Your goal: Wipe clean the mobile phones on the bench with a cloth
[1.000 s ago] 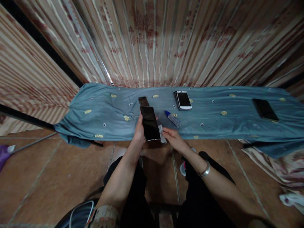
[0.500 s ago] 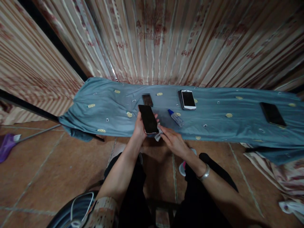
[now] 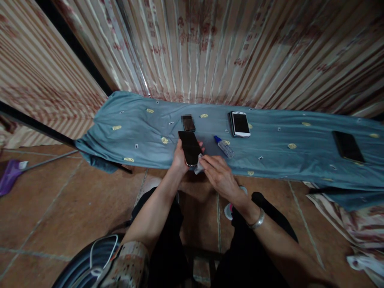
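The left hand (image 3: 181,157) grips a phone (image 3: 190,148) mid-frame; the right hand (image 3: 220,176) pinches a wipe (image 3: 199,165) at its lower-right corner. A bottle (image 3: 223,147) lies just right of centre.

Striped curtain (image 3: 222,68), brown tiled floor (image 3: 99,200)

Patterned blue cloth (image 3: 315,142) carries a small dark item (image 3: 189,125), blue-capped bottle (image 3: 224,147), white phone (image 3: 241,124) — and black phone (image 3: 348,146).

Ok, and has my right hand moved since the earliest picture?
Yes: judged against the blue-capped bottle lying on the blue cloth, your right hand has shifted left, farther from the bottle.
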### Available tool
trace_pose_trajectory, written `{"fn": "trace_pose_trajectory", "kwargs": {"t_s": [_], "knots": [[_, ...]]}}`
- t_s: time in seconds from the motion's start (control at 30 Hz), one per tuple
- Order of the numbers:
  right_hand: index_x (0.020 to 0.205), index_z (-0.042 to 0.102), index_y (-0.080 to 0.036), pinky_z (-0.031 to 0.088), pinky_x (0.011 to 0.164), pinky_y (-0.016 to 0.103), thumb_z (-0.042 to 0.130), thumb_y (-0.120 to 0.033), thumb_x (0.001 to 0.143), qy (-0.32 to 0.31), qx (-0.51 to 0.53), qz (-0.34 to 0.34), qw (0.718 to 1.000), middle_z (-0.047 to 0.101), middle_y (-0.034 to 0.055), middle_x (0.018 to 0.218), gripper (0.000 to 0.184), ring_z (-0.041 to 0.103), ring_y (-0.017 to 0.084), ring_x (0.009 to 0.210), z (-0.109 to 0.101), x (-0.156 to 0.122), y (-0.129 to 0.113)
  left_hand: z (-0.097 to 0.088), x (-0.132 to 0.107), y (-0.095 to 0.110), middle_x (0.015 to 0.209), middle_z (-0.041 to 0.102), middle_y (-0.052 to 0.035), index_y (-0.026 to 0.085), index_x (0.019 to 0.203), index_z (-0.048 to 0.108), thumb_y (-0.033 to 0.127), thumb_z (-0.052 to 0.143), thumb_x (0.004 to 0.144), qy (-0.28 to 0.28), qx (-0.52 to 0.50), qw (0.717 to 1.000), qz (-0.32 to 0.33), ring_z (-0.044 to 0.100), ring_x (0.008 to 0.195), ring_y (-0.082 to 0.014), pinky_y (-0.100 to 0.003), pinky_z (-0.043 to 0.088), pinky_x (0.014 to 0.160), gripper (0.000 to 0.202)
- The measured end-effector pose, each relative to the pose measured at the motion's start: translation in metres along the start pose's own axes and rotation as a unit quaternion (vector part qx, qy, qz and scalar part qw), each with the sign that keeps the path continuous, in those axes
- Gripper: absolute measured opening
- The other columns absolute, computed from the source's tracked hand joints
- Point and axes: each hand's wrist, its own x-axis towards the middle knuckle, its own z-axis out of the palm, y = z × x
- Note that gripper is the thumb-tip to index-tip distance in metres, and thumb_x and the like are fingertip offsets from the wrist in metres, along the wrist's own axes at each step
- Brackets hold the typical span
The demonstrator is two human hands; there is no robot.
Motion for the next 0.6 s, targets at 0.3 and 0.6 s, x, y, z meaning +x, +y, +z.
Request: {"fn": "trace_pose_trajectory", "kwargs": {"t_s": [0.3, 0.6], "knots": [[0.146, 0.052, -0.021, 0.054, 0.100, 0.047, 0.044, -0.015, 0.101, -0.024, 0.046, -0.024, 0.998, 0.066, 0.0136, 0.128, 0.046, 0.061, 0.027, 0.114, 0.001, 0.002, -0.007, 0.002, 0.001, -0.014, 0.074, 0.073, -0.0103, 0.009, 0.122, 0.065, 0.055, 0.024, 0.101, 0.016, 0.008, 0.999, -0.028, 0.070, 0.064, -0.0196, -0.032, 0.058, 0.070, 0.066], [0.147, 0.050, -0.018, 0.053, 0.104, 0.045, 0.042, -0.010, 0.100, -0.031, 0.031, -0.047, 0.998, 0.064, 0.0148, 0.131, 0.049, 0.059, 0.027, 0.117, 0.003, 0.001, -0.017, 0.018, -0.010, -0.009, 0.073, 0.072, -0.0096, 0.009, 0.112, 0.065, 0.061, 0.020, 0.101, 0.073, 0.008, 0.996, -0.054, 0.074, 0.080, -0.0248, -0.037, 0.060, 0.079, 0.070]]}}
